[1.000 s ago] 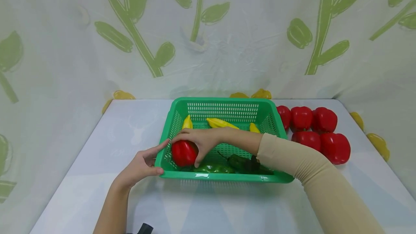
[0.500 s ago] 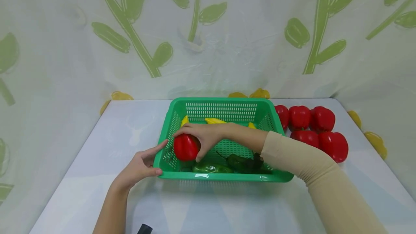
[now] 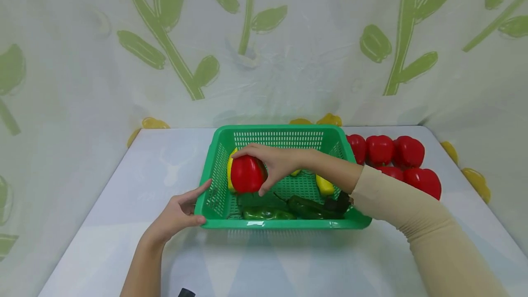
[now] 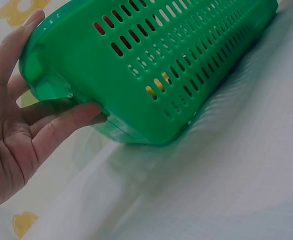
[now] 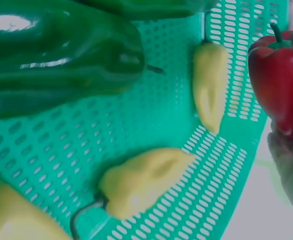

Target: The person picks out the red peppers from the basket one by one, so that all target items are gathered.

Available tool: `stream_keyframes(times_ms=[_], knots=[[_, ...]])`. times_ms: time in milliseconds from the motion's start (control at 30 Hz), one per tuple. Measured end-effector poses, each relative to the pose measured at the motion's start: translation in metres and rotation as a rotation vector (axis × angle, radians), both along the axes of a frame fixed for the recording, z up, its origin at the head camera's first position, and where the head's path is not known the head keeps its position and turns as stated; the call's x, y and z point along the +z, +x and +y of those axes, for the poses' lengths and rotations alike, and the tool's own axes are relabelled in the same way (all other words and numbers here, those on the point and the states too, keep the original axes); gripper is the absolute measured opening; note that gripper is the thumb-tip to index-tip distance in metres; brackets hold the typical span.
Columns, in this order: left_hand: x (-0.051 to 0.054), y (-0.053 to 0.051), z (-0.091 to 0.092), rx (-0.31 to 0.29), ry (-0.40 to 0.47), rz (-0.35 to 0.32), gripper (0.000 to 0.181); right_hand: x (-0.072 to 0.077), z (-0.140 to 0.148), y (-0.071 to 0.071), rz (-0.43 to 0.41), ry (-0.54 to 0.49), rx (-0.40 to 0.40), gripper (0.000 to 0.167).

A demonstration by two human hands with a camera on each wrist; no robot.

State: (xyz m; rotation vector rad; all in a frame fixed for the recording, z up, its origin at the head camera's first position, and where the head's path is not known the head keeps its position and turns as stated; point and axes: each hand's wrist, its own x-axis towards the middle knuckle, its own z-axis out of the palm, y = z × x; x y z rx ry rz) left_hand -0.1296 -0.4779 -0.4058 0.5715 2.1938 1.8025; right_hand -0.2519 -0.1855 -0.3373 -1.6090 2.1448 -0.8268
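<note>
My right hand [image 3: 274, 162] grips a red bell pepper [image 3: 247, 174] from above, over the left part of a green perforated basket [image 3: 264, 224]. The right wrist view has this bell pepper [image 5: 279, 82] at its right edge, stem showing. At the basket's front left corner, my left hand [image 3: 177, 212] holds the rim; in the left wrist view its thumb [image 4: 69, 122] presses the outer wall. Inside, yellow peppers [image 5: 210, 87] lie along the left and back, another yellow pepper [image 3: 325, 185] at the right. Long green peppers [image 3: 268, 213] lie along the front, partly under my right forearm.
Several red bell peppers [image 3: 421, 183] stand grouped on the white table [image 3: 152, 182], just right of the basket. A cloth [image 3: 305, 68] with printed plants rises behind the table. A small black object [image 3: 186, 293] shows at the bottom edge.
My right hand has raised the red bell pepper from the basket's front left corner and moved it slightly right and back. The left hand stays on the basket corner.
</note>
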Motion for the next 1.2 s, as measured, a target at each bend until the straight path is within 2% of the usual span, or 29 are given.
stream_keyframes(times_ms=[200, 600, 900, 1200], knots=[[0.0, 0.001, 0.0, 0.007, -0.011, 0.006, 0.078, 0.011, 0.02, 0.001, -0.033, -0.033, -0.026, 0.091], [0.0, -0.001, 0.0, -0.012, -0.002, 0.014, 0.078, 0.028, 0.051, 0.005, -0.043, -0.097, -0.095, 0.091], [0.001, -0.001, 0.0, -0.011, -0.008, 0.004, 0.077, 0.036, 0.078, 0.009, -0.041, -0.132, -0.203, 0.093], [0.0, 0.0, -0.001, -0.009, -0.012, 0.01, 0.077, 0.042, 0.103, 0.012, -0.045, -0.183, -0.205, 0.094]])
